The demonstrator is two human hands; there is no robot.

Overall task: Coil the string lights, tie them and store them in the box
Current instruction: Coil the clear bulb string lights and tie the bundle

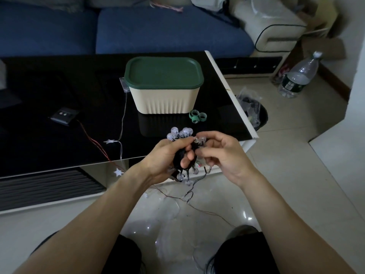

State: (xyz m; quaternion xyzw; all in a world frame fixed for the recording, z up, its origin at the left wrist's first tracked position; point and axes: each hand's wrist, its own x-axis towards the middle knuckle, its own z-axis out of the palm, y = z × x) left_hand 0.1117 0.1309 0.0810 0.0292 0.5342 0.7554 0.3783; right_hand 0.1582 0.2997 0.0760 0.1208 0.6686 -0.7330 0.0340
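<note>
Black wire, gathered into a loose bundle of string lights (182, 155), is held just off the near edge of the tabletop (59, 135), above the tiled floor. The bundle is gripped by the left hand (167, 161), whose fingers (187, 155) are curled round the wire loops, with clear globe bulbs sticking out above and below the fist. A bulb or a turn of wire at the top of the bundle appears to be pinched by the right hand (221, 153) between thumb and forefinger, the other fingers being loosely bent (exactly what is pinched cannot be told, the spot being small and crowded). A tail of uncoiled wire hangs from the bundle and trails onto the floor, so the coiling is judged not yet finished.

The lights can be expected to handle as a light, limp thing: the wire will spring out of its loops if the grip is slackened, and the bulbs are likely to snag on one another. Hold is best taken on the wire itself, across all the loops at once, rather than on the bulbs, which look hard but possibly brittle.

The box (164, 89), cream with a green lid still on, stands on the tabletop beyond the hands, and green ties (197, 116) lie just beside it. A second strand with star lights (109, 141) lies on the tabletop to the left.
</note>
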